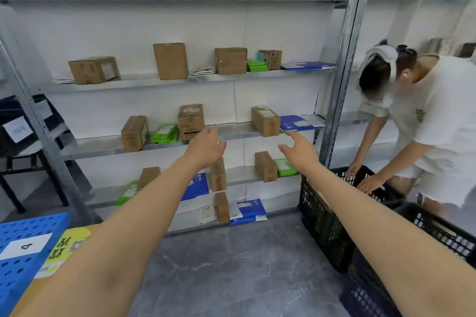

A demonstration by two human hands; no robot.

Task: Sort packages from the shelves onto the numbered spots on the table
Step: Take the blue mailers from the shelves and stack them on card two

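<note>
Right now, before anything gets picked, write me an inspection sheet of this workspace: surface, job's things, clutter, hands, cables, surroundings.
Surface: blue perforated table at lower left, carrying a white label that reads 4; a yellow-green packet lies beside it.
Job's things: brown cartons, green packets and blue mailers spread over the metal shelves.
Clutter: black crates on the floor at the right.
Hands: left hand and right hand both open and empty, stretched toward the middle shelf.
Cables: nothing seen.
Surroundings: a second person bends over one crate, hands at its rim; grey floor.
</note>
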